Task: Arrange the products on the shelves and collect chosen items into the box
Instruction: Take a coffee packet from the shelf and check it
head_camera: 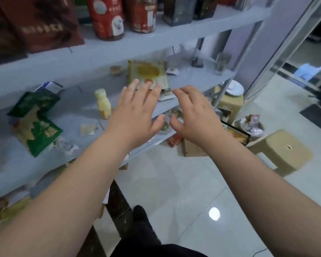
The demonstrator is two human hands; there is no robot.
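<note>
Head view. Step in hand, as I read it: reaching in to pick or straighten a product on the grey metal middle shelf (193,77); nothing is collected in this frame.

Left hand (135,112) and right hand (195,115) sit side by side at frame centre. Both are empty, with fingers spread and loosely curved and palms facing down and forward.

The likely target is the flat yellow packet with a gold round print (146,73), lying on the middle shelf just above the hands in the frame. The left fingertips overlap its lower edge, but the frame is blurred and I cannot tell whether they touch it. The right hand is just right of the packet's lower corner, apart from it.

Other stock:
- A pale yellow plastic bottle (103,103) stands left of the left hand, near it.
- Green foil pouches (35,117) lie flat at far left, well apart from the hands.
- Red cylindrical cans (106,17) stand on the upper shelf, top of frame.

A brown cardboard box (188,150) sits on the floor below the right wrist, partly hidden by it. It may be the collecting box, but I'm not sure.

A beige plastic stool (282,151) stands at right.

The next move calls for closing both hands on the packet's edges, lifting it clear of the shelf above, then setting it straight or taking it down to the box.
</note>
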